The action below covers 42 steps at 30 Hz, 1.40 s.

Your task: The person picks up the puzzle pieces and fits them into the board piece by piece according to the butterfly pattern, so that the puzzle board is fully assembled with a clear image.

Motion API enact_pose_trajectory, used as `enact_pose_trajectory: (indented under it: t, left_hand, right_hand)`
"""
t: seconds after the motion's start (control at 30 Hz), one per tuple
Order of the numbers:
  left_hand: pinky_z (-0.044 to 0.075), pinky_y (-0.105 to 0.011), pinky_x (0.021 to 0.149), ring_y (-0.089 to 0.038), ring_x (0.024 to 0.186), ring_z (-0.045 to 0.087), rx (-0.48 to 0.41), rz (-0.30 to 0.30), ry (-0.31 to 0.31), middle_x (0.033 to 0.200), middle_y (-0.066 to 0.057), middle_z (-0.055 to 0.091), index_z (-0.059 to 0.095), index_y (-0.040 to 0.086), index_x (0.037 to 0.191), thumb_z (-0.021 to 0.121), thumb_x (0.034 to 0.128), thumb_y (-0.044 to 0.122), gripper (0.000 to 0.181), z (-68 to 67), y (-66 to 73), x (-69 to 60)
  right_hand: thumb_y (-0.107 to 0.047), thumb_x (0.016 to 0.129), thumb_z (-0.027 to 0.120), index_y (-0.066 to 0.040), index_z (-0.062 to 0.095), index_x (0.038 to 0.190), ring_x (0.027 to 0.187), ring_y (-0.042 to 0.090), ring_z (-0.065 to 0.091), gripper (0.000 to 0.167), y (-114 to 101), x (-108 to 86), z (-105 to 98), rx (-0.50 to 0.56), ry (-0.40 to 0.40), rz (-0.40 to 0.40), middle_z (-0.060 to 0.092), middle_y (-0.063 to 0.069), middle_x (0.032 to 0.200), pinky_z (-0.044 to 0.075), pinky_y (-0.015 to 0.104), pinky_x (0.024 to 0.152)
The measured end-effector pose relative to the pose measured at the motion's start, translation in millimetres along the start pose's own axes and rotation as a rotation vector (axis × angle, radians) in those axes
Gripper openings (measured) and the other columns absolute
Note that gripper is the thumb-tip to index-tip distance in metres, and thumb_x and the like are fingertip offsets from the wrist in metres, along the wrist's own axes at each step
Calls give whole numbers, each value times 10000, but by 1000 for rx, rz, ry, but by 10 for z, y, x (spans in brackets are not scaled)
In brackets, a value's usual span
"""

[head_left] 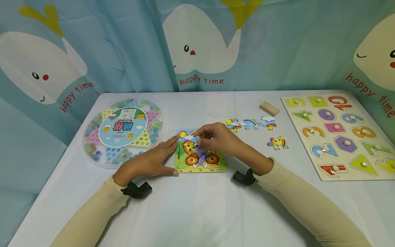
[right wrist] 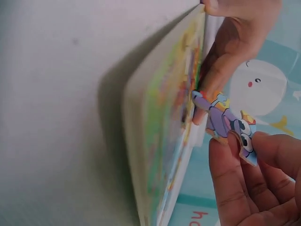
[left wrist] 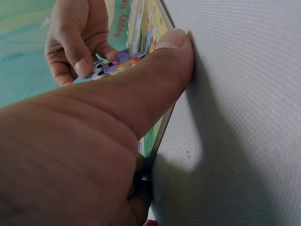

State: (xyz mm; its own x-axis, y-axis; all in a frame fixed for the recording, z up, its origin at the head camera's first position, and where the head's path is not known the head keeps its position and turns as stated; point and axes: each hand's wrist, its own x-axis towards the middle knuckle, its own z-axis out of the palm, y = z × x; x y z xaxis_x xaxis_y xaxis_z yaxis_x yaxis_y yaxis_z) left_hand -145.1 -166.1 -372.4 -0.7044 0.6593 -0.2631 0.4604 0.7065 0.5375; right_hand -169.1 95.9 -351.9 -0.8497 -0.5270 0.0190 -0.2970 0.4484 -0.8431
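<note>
A butterfly jigsaw board [head_left: 188,168] lies on the table between both hands. My left hand [head_left: 151,160] rests along its left side with fingers extended; the thumb [left wrist: 162,61] touches the board's near left corner. Above the board, my right hand [head_left: 219,140] pinches a jigsaw piece [right wrist: 223,117] between thumb and fingers. That piece is purple, with a cartoon face and big white eyes, and it is held tilted in the right wrist view. Whether its lower end touches the board I cannot tell.
Several loose jigsaw pieces [head_left: 251,124] lie right of the board, near a small wooden block [head_left: 269,108]. A round marble-game box [head_left: 123,127] stands at the left. A knobbed number-and-shape board [head_left: 311,145] lies at the far right. A whale-print curtain [head_left: 129,44] hangs behind the table.
</note>
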Motion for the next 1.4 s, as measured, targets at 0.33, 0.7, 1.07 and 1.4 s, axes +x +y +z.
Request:
enact_pose_trajectory:
  t: [0.33,0.7,1.07,1.4]
  left_hand:
    - [69,-426,1174,-261,1468,52,3,-6,-2,1627,-34,-34,134,14,1547,752,837,436,1031,-7,17,0]
    - [78,-425,1173,-265,1468,58,10,-16,-3,1627,-20,-37,127,33,1553,748,832,460,1042,0,10,7]
    - [75,-422,1174,-251,1469,53,12,-1,-1,1627,-21,-46,125,24,1550,744,840,448,1033,5,2,6]
    - [79,-439,1172,-270,1467,55,13,-5,-3,1627,-30,-44,134,19,1548,744,841,448,1028,-2,14,-2]
  right_hand:
    - [-27,913,652,22,694,1064,730,155,608,164,-12,5,24,-45,-28,7,659,43,839,526,279,672]
    - [-55,901,682,-12,685,1083,733,174,589,187,25,68,24,-149,-12,72,665,29,835,497,290,664]
    - [-79,909,679,-16,725,1102,668,155,555,208,33,131,3,-221,-40,108,683,59,932,476,285,573]
    - [-71,911,678,-5,715,1120,758,159,588,223,48,150,-4,-254,-66,121,675,87,997,482,290,651]
